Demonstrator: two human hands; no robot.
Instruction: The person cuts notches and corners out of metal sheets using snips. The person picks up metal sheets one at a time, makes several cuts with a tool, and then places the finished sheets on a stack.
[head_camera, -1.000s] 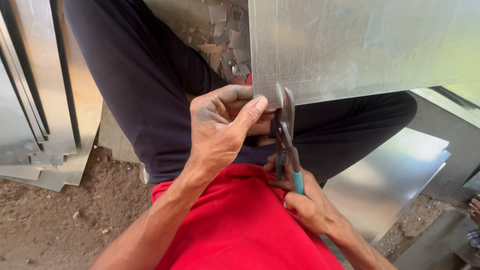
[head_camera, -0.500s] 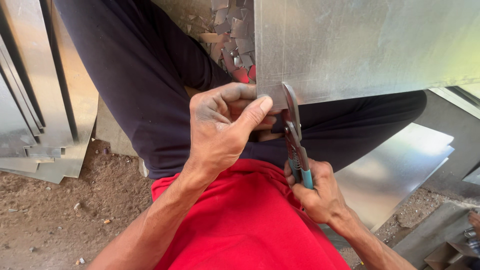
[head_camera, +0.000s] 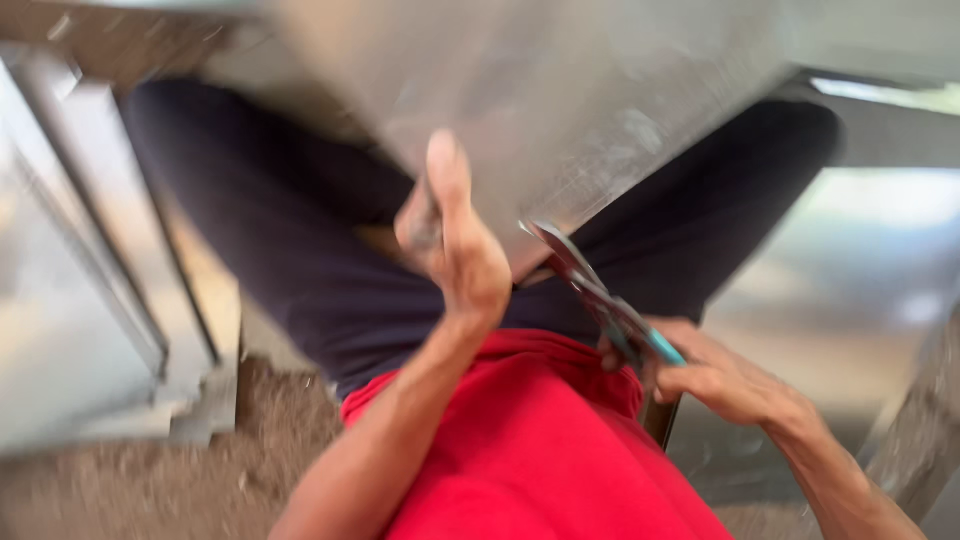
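A galvanised metal sheet (head_camera: 600, 110) is pinched at its lower edge by the left hand (head_camera: 455, 235); just beside it, tin snips (head_camera: 600, 300) are clasped in the right hand (head_camera: 715, 375).

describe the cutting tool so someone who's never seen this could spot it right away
Start at the big grey metal sheet held over the person's lap. At its lower edge, the snips slant down to the right hand. They are the only thing with dark blades and a turquoise handle; the left hand grips only the sheet.

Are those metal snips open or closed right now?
Cannot tell: the snips in the right hand are blurred, blades at the metal sheet edge.
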